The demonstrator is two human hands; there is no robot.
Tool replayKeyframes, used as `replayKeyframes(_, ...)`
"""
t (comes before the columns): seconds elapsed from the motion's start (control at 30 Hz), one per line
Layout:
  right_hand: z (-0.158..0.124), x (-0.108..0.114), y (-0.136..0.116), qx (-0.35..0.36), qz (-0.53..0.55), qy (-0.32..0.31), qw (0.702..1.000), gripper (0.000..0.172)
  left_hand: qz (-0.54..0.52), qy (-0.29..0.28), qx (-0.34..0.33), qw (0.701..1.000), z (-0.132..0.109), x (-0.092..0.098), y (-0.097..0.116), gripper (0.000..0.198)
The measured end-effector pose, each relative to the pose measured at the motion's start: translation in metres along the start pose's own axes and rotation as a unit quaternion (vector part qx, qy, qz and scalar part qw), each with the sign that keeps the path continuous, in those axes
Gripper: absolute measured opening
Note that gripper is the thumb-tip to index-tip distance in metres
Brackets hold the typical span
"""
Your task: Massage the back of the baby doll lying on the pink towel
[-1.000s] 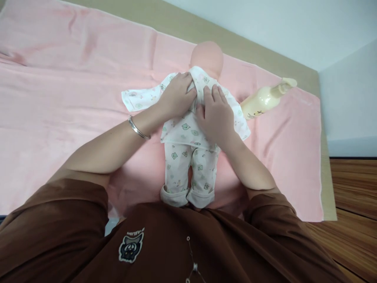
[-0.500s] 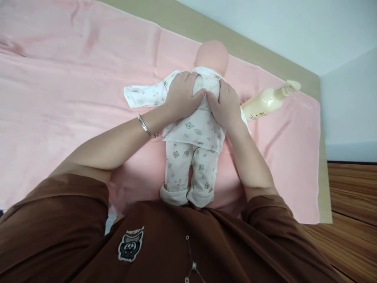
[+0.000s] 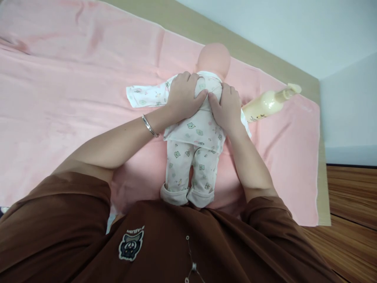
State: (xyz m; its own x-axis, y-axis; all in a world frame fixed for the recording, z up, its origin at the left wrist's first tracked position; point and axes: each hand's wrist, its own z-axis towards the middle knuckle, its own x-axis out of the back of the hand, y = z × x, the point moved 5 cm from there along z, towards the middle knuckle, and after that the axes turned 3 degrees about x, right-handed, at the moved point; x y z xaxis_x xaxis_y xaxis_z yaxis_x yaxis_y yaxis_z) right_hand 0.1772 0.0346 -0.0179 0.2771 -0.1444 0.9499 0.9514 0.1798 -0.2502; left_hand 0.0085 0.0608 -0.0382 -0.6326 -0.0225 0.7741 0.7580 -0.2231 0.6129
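A baby doll (image 3: pixel 191 125) lies face down on a pink cloth, its bald head (image 3: pixel 214 59) at the far end and its feet close to my body. It wears a white printed top and matching trousers with rolled cuffs. My left hand (image 3: pixel 185 94) rests open on the left of its upper back, fingers over the shoulder. On the right side, my right hand (image 3: pixel 226 104) lies open in the same way. Both thumbs point inward near the middle of the back, their tips slightly apart. The doll's left-side sleeve (image 3: pixel 145 96) stretches outward; the right-side arm is mostly hidden.
A pale yellow pump bottle (image 3: pixel 269 103) lies tilted on the pink cloth (image 3: pixel 73 86), right of the doll. Beyond the cloth runs the light wooden table edge (image 3: pixel 324 188), with a pale wall (image 3: pixel 294 35) behind. Brown wood flooring (image 3: pixel 350 196) shows at lower right.
Both hands stay on the doll's upper back, with the thumb tips now very slightly farther apart. The whole view has shifted a little; the bottle and doll otherwise lie as before.
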Motion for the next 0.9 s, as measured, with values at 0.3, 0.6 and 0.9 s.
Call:
replayKeyframes(0.3,-0.001,0.002,-0.004,-0.004,-0.02,-0.008,1.0,0.065,-0.007,0.009,0.018,1.0,-0.013,0.014,0.013,0.063)
replayKeyframes(0.6,-0.014,0.019,-0.019,0.067,-0.046,-0.06,0.995,0.061,0.029,-0.041,-0.068,0.996,-0.02,0.031,0.032,0.032)
replayKeyframes(0.9,-0.033,0.027,-0.057,0.053,-0.069,-0.056,0.995,0.052,0.034,-0.061,-0.018,0.997,0.003,0.02,0.008,0.044)
